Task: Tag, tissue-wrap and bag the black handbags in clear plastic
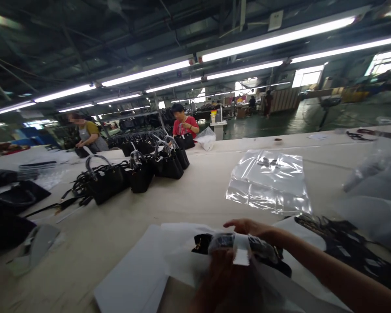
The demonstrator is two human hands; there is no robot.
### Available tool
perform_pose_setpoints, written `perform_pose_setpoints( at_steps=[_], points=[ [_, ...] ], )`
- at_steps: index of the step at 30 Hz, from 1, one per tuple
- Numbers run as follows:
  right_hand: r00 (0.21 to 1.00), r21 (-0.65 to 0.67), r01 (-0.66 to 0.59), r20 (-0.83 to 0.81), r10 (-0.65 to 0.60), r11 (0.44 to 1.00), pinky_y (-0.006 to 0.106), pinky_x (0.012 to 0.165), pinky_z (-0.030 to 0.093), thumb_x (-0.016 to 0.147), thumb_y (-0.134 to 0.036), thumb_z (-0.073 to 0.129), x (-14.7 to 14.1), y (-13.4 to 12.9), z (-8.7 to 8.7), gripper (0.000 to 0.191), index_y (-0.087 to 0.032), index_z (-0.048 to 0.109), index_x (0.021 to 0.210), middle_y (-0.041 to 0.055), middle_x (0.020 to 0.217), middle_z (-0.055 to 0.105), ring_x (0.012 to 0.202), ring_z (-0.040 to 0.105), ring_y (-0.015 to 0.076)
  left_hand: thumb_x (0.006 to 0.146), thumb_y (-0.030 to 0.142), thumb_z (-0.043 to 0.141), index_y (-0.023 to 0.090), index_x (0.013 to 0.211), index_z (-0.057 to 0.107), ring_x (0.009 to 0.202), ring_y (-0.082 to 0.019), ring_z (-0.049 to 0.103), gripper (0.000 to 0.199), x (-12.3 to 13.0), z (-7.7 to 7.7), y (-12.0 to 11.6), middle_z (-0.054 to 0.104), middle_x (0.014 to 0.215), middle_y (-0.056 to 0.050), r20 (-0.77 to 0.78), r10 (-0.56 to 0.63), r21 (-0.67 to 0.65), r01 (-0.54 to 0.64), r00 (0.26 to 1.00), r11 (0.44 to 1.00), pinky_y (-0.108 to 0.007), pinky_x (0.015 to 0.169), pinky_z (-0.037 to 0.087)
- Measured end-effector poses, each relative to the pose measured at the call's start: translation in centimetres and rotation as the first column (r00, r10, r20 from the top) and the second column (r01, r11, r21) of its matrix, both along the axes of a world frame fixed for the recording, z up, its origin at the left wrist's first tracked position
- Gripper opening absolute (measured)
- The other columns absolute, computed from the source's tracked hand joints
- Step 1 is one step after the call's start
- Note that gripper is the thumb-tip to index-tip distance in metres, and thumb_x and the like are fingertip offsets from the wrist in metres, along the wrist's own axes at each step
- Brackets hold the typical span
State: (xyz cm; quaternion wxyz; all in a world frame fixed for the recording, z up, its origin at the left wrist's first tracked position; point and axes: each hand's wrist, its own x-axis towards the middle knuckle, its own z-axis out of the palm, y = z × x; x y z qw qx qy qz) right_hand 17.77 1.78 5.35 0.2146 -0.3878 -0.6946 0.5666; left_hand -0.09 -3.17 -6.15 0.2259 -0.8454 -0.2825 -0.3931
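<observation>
A black handbag (202, 244) with plastic-wrapped handles and a white paper tag (241, 249) stands at the lower middle. Translucent plastic lies around its near side. My right hand (247, 228) is at the far side of the handles, fingers stretched to the left. On the near side my left hand (218, 271) is against the bag, dark and blurred, its fingertips partly hidden by plastic and the handles; whether it grips anything does not show. White sheets (133, 274) spread under and left of the bag.
Clear plastic bags (269, 180) lie flat beyond my right hand. Several black handbags (141, 174) stand to the left on the pale table (195, 195). Dark straps (348, 248) and crumpled plastic (374, 213) are on the right. Two people work across the table, each with a handbag.
</observation>
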Motion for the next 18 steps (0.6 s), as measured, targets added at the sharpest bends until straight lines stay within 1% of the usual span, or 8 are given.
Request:
perform_pose_setpoints(
  at_steps=[3, 5, 6, 8, 10, 13, 16, 18],
  points=[
    [0.986, 0.001, 0.12, -0.113, -0.119, 0.993, 0.028, 0.073, 0.046, 0.061, -0.032, 0.073, 1.8, -1.4, 1.1, 0.057, -0.011, 0.058, 0.112, 0.0057, 0.084, 0.068, 0.072, 0.061, 0.0134, 0.089, 0.017, 0.041, 0.014, 0.123, 0.048, 0.082, -0.02, 0.06, 0.035, -0.7, -0.2, -0.7, 0.065, 0.089, -0.009, 0.011, -0.07, 0.136, 0.068, 0.997, 0.988, -0.031, 0.072, 0.047],
    [0.941, 0.065, 0.283, -0.21, -0.264, 0.957, 0.03, 0.077, 0.046, 0.061, -0.033, 0.073, 3.6, -3.0, 1.2, 0.051, -0.012, 0.061, 0.106, 0.0044, 0.084, 0.067, 0.075, 0.061, 0.0136, 0.086, 0.014, 0.044, 0.016, 0.125, 0.048, 0.08, -0.02, 0.062, 0.039, -1.4, -1.2, -0.9, 0.066, 0.088, -0.007, -0.016, -0.08, 0.177, 0.081, 0.997, 0.981, -0.031, 0.072, 0.048],
    [0.904, 0.101, 0.378, -0.256, -0.343, 0.92, 0.031, 0.076, 0.047, 0.061, -0.034, 0.073, 4.6, -4.0, 0.9, 0.049, -0.012, 0.062, 0.104, 0.0034, 0.081, 0.067, 0.074, 0.061, 0.0135, 0.085, 0.018, 0.047, 0.02, 0.128, 0.048, 0.083, -0.021, 0.062, 0.043, -1.6, -1.8, -0.7, 0.066, 0.091, -0.007, -0.032, -0.088, 0.146, 0.092, 0.996, 0.985, -0.032, 0.075, 0.048],
    [0.792, 0.177, 0.587, -0.327, -0.516, 0.79, 0.03, 0.073, 0.048, 0.064, -0.035, 0.069, 6.8, -5.9, -0.6, 0.043, -0.013, 0.062, 0.101, 0.002, 0.077, 0.066, 0.071, 0.061, 0.0133, 0.082, 0.025, 0.051, 0.028, 0.129, 0.048, 0.081, -0.023, 0.063, 0.047, -1.4, -2.8, 0.6, 0.067, 0.092, -0.006, 0.025, -0.16, 0.118, 0.156, 0.987, 0.981, -0.037, 0.075, 0.05],
    [0.638, 0.225, 0.767, -0.357, -0.682, 0.6, 0.029, 0.07, 0.049, 0.069, -0.035, 0.064, 9.4, -8.3, -3.2, 0.037, -0.013, 0.063, 0.099, 0.0019, 0.074, 0.066, 0.069, 0.061, 0.0137, 0.08, 0.033, 0.053, 0.037, 0.128, 0.049, 0.08, -0.024, 0.064, 0.048, 0.3, -3.5, 2.4, 0.069, 0.09, -0.004, 0.088, -0.285, 0.105, 0.276, 0.954, 0.955, -0.042, 0.071, 0.051],
    [0.289, 0.306, 0.93, -0.278, -0.916, 0.201, 0.027, 0.067, 0.05, 0.072, -0.033, 0.059, 13.4, -12.8, -7.8, 0.028, -0.016, 0.065, 0.094, 0.0021, 0.074, 0.068, 0.068, 0.063, 0.0148, 0.08, 0.042, 0.051, 0.034, 0.122, 0.056, 0.086, -0.026, 0.065, 0.043, 5.1, -3.8, 4.1, 0.068, 0.094, -0.004, 0.11, -0.417, 0.081, 0.41, 0.902, 0.909, -0.043, 0.066, 0.053],
    [-0.115, 0.375, 0.91, -0.187, -0.976, -0.179, 0.03, 0.075, 0.05, 0.074, -0.032, 0.053, 18.0, -18.0, -11.9, 0.026, -0.017, 0.065, 0.091, 0.006, 0.085, 0.069, 0.079, 0.063, 0.0184, 0.087, 0.047, 0.037, 0.02, 0.112, 0.063, 0.096, -0.026, 0.063, 0.046, 9.9, -4.1, 4.2, 0.066, 0.104, -0.008, 0.099, -0.456, 0.034, 0.455, 0.884, 0.89, -0.039, 0.068, 0.053],
    [-0.33, 0.38, 0.853, -0.141, -0.933, -0.359, 0.036, 0.086, 0.047, 0.077, -0.031, 0.045, 21.5, -21.1, -13.9, 0.031, -0.014, 0.063, 0.096, 0.012, 0.098, 0.066, 0.093, 0.06, 0.0225, 0.089, 0.046, 0.025, 0.017, 0.107, 0.065, 0.097, -0.026, 0.063, 0.053, 12.1, -4.6, 3.7, 0.067, 0.104, -0.008, 0.079, -0.465, 0.002, 0.467, 0.882, 0.884, -0.038, 0.068, 0.052]
  ],
)
